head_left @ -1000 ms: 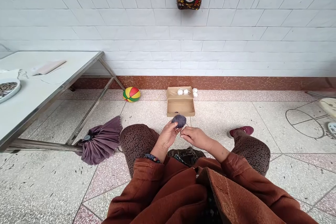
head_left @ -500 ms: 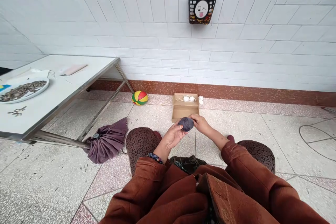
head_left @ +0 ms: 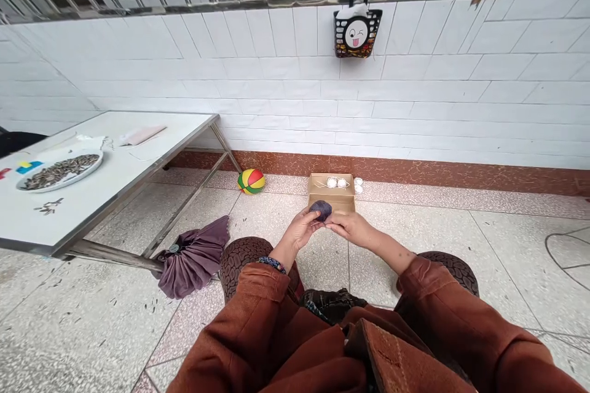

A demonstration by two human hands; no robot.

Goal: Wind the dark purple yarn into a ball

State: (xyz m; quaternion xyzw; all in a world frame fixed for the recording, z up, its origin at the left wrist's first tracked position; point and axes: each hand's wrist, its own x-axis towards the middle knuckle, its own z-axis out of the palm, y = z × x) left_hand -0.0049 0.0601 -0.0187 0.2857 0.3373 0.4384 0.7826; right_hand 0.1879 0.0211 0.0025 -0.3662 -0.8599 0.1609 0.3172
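Note:
A ball of dark grey-purple yarn point(head_left: 321, 210) is in my left hand point(head_left: 300, 230), whose fingers and thumb close round its lower left side. My right hand point(head_left: 353, 228) is at the ball's lower right, thumb and forefinger pinched together close to the other hand's fingertips. Whatever thin thing that pinch holds is too small to make out. Just beyond the yarn, an open cardboard box point(head_left: 343, 202) lies on the floor. Two white balls point(head_left: 336, 182) with loose string rest at its far side, and more small white balls point(head_left: 358, 185) sit against its right edge.
On the left is a white table point(head_left: 124, 163) bearing a plate of dark dried pieces point(head_left: 64, 171). A purple gathered cloth point(head_left: 193, 258) lies by its leg. A coloured ball point(head_left: 251, 181) is near the wall. A black basket point(head_left: 357, 32) hangs from the window bars.
My right hand has gone from the yarn ball's upper right to its lower right. The ball has turned slightly in my left hand. The camera view has tilted upward a little.

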